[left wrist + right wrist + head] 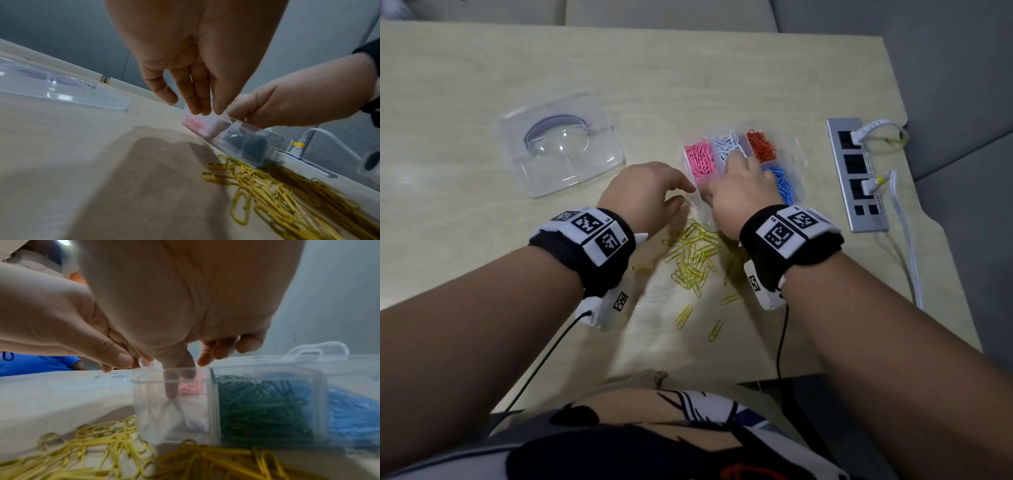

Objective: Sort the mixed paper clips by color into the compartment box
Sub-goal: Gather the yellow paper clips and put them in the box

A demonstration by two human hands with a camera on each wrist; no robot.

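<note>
Evidently both hands work at the near-left compartment of the compartment box [796,147]; the left hand [645,195] rests straight fingers on its rim, the right hand [743,195] pokes one finger inside, holding nothing; yellow clips [693,255] wait loose nearby; steadying the box first seems wise.

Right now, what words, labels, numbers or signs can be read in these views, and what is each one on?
No text reads clearly.
Wristbands: square black-and-white code marks, with tiny characters too small to read.
Power strip: small printed lines beside the sockets, too blurred to read.
Compartment box, lid: no labels visible.
</note>
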